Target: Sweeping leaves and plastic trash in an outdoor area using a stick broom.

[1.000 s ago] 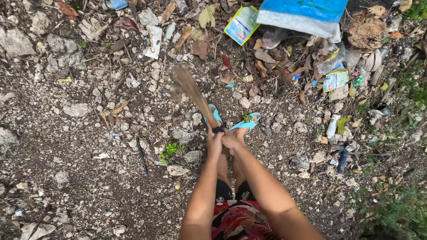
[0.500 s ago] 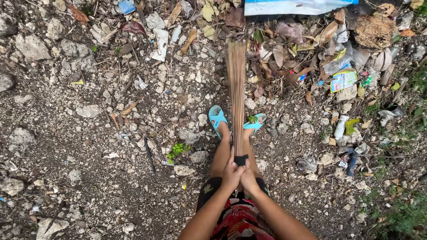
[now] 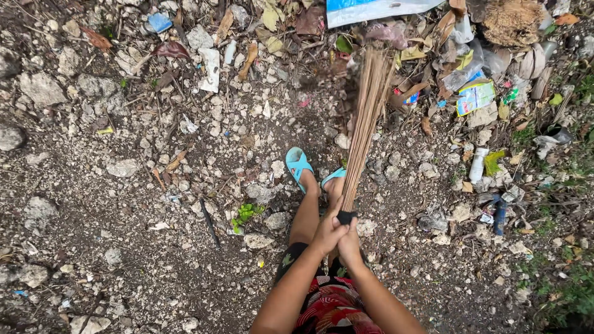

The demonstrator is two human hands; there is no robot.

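Gripping stick broom (image 3: 365,124) base: left hand (image 3: 327,234), right hand (image 3: 350,242), both closed; bristles at litter pile (image 3: 470,93).

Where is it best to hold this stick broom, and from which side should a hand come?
Probably at the bound near end of the stick broom, by the dark wrap, where the left hand and right hand clasp it. There the sticks are tied into a narrow bundle; farther away they fan out loosely. Come from the sides, one hand on each.

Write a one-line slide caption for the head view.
Left hand and right hand grip a brown stick broom above turquoise sandals, bristles reaching a pile of plastic litter on rocky ground.
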